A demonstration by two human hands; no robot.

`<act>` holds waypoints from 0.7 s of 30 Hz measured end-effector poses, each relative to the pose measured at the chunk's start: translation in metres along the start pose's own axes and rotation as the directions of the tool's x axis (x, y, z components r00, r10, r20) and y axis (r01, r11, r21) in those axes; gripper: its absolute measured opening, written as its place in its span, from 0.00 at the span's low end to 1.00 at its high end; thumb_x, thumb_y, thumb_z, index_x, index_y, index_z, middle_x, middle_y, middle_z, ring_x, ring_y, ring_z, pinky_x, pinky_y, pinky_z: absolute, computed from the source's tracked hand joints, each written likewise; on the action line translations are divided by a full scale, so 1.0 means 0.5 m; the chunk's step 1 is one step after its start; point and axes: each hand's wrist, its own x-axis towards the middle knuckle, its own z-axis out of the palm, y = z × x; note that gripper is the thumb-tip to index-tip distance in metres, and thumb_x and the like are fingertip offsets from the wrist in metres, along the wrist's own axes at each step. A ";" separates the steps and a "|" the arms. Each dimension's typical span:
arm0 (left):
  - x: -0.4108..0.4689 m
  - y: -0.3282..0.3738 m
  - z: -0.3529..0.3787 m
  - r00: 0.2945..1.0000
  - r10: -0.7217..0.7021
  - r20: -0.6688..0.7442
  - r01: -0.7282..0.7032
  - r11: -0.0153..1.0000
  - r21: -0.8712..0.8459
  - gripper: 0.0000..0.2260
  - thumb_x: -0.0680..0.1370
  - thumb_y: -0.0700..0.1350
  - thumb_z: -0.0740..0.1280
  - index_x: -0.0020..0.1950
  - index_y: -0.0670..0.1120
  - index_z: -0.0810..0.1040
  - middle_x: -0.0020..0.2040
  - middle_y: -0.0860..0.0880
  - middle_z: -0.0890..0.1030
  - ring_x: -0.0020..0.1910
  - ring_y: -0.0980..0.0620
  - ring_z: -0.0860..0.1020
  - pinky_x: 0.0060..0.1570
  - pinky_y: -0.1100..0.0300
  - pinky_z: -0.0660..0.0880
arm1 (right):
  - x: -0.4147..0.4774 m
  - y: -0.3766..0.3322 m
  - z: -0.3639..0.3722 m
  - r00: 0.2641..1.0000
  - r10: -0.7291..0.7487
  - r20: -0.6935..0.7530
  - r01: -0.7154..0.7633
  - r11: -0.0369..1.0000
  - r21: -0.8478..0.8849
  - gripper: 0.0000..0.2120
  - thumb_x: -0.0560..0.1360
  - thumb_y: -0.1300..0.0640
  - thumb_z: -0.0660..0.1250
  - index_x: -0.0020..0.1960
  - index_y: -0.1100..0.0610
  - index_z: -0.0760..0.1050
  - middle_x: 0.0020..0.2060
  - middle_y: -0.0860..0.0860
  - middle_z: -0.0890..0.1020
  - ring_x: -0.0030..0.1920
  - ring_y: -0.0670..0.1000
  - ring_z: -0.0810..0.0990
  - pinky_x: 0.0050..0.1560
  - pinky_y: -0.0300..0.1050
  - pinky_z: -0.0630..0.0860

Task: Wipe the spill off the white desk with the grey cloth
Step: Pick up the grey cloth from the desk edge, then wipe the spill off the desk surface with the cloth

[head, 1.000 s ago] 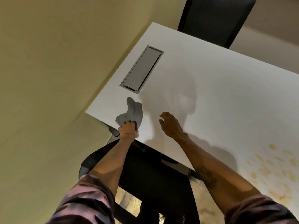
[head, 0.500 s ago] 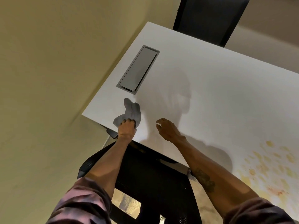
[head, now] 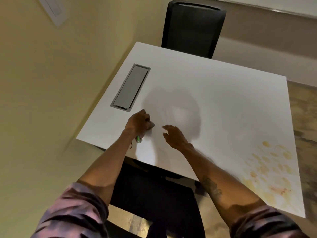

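Two hands over the white desk (head: 214, 86). Your left hand (head: 139, 122) is fisted around the grey cloth (head: 151, 124), mostly hidden, only a corner showing, near the grey cable hatch (head: 131, 87). Your right hand (head: 175, 137) hovers spread and empty beside it. Spill (head: 269, 169): yellowish blotches at the desk's near right corner, well apart from the cloth. Carry the cloth across, flatten it under your palm, and wipe inward so nothing runs off the edge.

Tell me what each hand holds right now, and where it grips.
Left hand is closed on the bunched grey cloth, mostly hidden in the fist. Right hand holds nothing.
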 end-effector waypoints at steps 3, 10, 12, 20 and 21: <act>0.017 0.047 -0.013 0.995 0.087 0.045 -0.086 0.996 -0.026 0.08 0.78 0.42 0.64 0.51 0.44 0.82 0.55 0.47 0.77 0.50 0.43 0.79 0.51 0.52 0.76 | -0.030 0.043 -0.035 0.997 0.052 -0.054 -0.051 0.998 0.023 0.24 0.81 0.58 0.63 0.76 0.57 0.64 0.73 0.56 0.71 0.73 0.58 0.68 0.73 0.54 0.68; 0.037 0.215 -0.003 0.935 0.316 0.160 -0.308 0.949 -0.074 0.07 0.78 0.40 0.64 0.48 0.46 0.82 0.52 0.51 0.77 0.49 0.46 0.79 0.52 0.51 0.78 | -0.134 0.163 -0.101 0.982 0.158 -0.100 -0.150 0.985 0.080 0.28 0.78 0.54 0.69 0.75 0.58 0.65 0.73 0.57 0.71 0.72 0.59 0.69 0.72 0.54 0.68; 0.039 0.260 0.003 0.917 0.358 0.175 -0.348 0.933 -0.086 0.07 0.77 0.40 0.64 0.48 0.46 0.81 0.52 0.52 0.78 0.48 0.47 0.79 0.52 0.50 0.78 | -0.161 0.188 -0.111 0.979 0.178 -0.097 -0.167 0.980 0.109 0.27 0.78 0.53 0.70 0.74 0.59 0.68 0.72 0.57 0.73 0.71 0.58 0.70 0.72 0.54 0.68; 0.035 0.477 0.052 0.813 0.548 0.194 -0.531 0.836 -0.139 0.06 0.76 0.38 0.66 0.47 0.45 0.82 0.50 0.52 0.78 0.45 0.48 0.79 0.47 0.56 0.75 | -0.316 0.346 -0.145 0.947 0.299 -0.116 -0.274 0.942 0.192 0.19 0.79 0.56 0.67 0.68 0.60 0.74 0.66 0.58 0.78 0.67 0.58 0.75 0.70 0.53 0.70; 0.032 0.502 0.059 0.800 0.568 0.195 -0.548 0.823 -0.148 0.06 0.76 0.38 0.66 0.47 0.45 0.82 0.50 0.52 0.78 0.45 0.48 0.79 0.47 0.57 0.75 | -0.336 0.364 -0.148 0.943 0.310 -0.122 -0.280 0.936 0.214 0.17 0.80 0.55 0.67 0.67 0.59 0.76 0.64 0.58 0.79 0.66 0.58 0.76 0.68 0.53 0.72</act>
